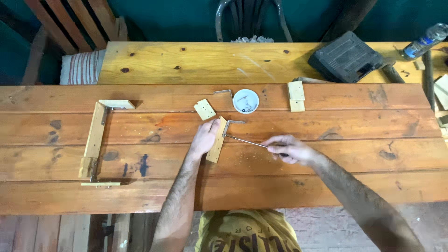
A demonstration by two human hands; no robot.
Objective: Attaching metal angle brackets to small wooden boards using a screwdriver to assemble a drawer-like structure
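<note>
Screwdriver (pixel 249 143) in the right hand (pixel 288 149): it is lying nearly flat over the tabletop (pixel 326 182), its thin metal shaft running left and slightly far, tip pointing left at a metal angle bracket (pixel 232 125) on a small wooden strip (pixel 217 139). The right grip is closing tight around the handle, fingers curled over it. The left hand (pixel 204 138) is pressing down on the strip, fingers folded on its far end and clamping it against the planks. The strip is pale, rectangular, and its long axis is running near to far with a slight lean to the right at the far end; it is sitting near the middle of the tabletop, just near of a round white dish (pixel 246 101) holding a few small screws.

One square wooden block (pixel 205 109) with drilled holes is lying just left of the strip's far end, and one loose metal bracket (pixel 225 93) beside the dish. Two pale blocks (pixel 296 95) are stacked farther right. At the left, one C-shaped frame (pixel 96 142) of three wooden strips joined by metal brackets is lying flat. One dark plastic tool case (pixel 346 57) is resting far right, with one plastic bottle (pixel 425 41) beyond it. The tabletop is made of reddish, varnished planks with knots and dark stains.
</note>
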